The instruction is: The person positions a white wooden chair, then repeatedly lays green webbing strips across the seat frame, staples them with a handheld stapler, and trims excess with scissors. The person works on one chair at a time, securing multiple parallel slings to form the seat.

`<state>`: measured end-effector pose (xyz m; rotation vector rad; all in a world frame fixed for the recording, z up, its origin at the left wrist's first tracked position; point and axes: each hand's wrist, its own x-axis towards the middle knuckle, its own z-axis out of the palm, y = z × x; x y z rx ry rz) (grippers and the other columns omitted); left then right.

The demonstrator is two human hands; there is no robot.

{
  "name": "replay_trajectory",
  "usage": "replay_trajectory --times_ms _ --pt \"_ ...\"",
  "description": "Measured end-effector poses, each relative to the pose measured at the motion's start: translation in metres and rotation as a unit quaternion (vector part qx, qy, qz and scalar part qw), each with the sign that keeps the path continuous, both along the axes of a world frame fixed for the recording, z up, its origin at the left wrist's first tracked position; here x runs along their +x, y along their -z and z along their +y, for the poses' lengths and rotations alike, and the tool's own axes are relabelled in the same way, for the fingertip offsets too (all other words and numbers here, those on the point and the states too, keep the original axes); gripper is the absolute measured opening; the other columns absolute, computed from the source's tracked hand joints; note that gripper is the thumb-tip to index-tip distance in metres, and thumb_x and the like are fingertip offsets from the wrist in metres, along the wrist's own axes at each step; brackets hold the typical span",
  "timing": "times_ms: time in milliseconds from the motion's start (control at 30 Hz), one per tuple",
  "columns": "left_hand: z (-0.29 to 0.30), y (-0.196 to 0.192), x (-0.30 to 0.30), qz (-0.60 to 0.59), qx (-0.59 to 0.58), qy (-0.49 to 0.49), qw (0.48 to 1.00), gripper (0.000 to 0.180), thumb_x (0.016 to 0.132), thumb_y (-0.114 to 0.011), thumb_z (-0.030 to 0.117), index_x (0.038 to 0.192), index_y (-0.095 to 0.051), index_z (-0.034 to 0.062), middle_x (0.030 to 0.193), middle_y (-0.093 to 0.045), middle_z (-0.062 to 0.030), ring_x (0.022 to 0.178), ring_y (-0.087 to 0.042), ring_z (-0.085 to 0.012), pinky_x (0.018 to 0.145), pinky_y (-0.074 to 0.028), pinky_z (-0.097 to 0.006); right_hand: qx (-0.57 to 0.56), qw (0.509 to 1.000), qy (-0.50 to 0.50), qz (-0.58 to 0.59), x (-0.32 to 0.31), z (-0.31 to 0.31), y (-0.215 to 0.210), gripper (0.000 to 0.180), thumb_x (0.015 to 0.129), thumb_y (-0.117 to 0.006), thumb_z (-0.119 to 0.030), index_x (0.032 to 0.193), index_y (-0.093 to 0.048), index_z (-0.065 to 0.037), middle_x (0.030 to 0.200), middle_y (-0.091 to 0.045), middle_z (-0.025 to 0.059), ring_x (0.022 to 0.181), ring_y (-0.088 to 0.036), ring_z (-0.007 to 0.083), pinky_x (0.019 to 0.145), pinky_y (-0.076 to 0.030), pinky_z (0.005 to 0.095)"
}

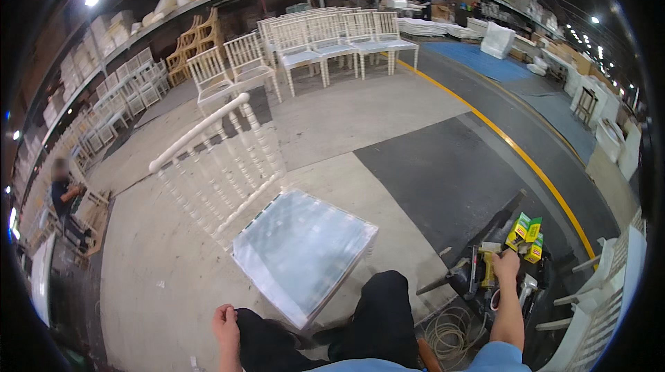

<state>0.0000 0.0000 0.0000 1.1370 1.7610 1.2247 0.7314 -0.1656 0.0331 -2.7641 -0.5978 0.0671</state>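
A cream chair (242, 206) with turned spindles in its back stands tilted away in front of me, its seat wrapped in pale bluish film. My right hand (506, 265) reaches to a dark tool stand at my right, its fingers closed around a yellow staple gun (489, 271); part of the tool is hidden by the hand. Yellow and green boxes (524, 235) lie just beyond that hand. Beside my left knee, my left hand (226, 323) has its fingers curled in, with nothing visible in them.
A coiled hose (449, 334) lies at my right foot. White chairs (603, 303) crowd the right edge, and rows of cream chairs (332, 43) stand at the back. At far left a person (66, 195) sits working. A yellow line (512, 143) crosses the floor.
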Motion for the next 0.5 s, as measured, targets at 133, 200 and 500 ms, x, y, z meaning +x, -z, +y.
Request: replay_trajectory --times_ms 133,200,500 --pt "0.018 -0.017 0.005 -0.029 -0.032 -0.033 0.999 0.027 0.109 -0.061 0.025 0.119 -0.066 0.0004 0.101 -0.07 -0.0043 0.085 -0.065 -0.0118 0.075 -0.053 -0.028 0.197 0.969 -0.144 -0.032 -0.037 -0.001 -0.015 0.036 0.091 -0.08 -0.024 0.117 -0.072 0.0 0.108 -0.071 0.0205 0.102 -0.069 0.0387 0.09 -0.054 0.0472" --pt "0.09 -0.05 -0.026 0.055 0.025 -0.023 0.998 0.031 0.108 -0.062 0.026 0.125 -0.065 -0.0006 0.104 -0.07 -0.0052 0.085 -0.064 -0.0119 0.074 -0.052 -0.028 0.251 0.938 -0.236 0.03 -0.1 0.027 -0.005 0.037 0.093 -0.078 -0.023 0.12 -0.07 0.0 0.112 -0.07 0.0209 0.104 -0.068 0.0385 0.09 -0.054 0.0461" --pt "0.387 -0.2 -0.062 -0.265 0.184 0.02 0.946 0.068 0.107 -0.045 0.068 0.131 -0.064 0.0074 0.107 -0.075 -0.0158 0.084 -0.073 -0.0252 0.076 -0.055 -0.035 -0.056 0.886 -0.459 0.04 -0.287 0.123 0.033 0.054 0.091 -0.077 -0.046 0.131 -0.071 -0.011 0.147 -0.053 0.0191 0.142 -0.043 0.0496 0.118 -0.033 0.0594"
